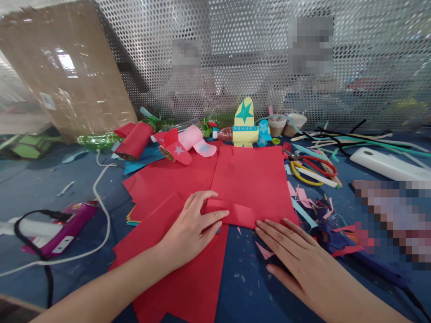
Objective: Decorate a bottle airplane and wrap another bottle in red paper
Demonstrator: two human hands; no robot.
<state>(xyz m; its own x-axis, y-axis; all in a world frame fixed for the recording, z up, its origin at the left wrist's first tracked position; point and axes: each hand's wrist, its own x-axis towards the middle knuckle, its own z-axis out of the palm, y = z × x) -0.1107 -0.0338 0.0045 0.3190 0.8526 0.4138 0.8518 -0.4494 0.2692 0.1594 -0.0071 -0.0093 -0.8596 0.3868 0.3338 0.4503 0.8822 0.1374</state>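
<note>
A red paper sheet (251,179) lies flat in front of me, with a narrow folded strip (235,212) along its near edge. My left hand (193,224) rests at the sheet's near left corner, fingers spread, two fingertips touching the strip's end. My right hand (289,249) lies with fingers stretched out flat, its fingertips on the sheet's near right edge. Neither hand grips anything. More red paper (182,278) lies beneath my left hand and forearm, and another red sheet (161,177) lies on a stack further left.
Scissors (316,168) and paper scraps (303,197) lie to the right, near a blue glue gun (370,260). A yellow paper rocket (245,123), a red paper roll (134,141) and bottles line the back. A purple power strip (63,226) with cables sits left.
</note>
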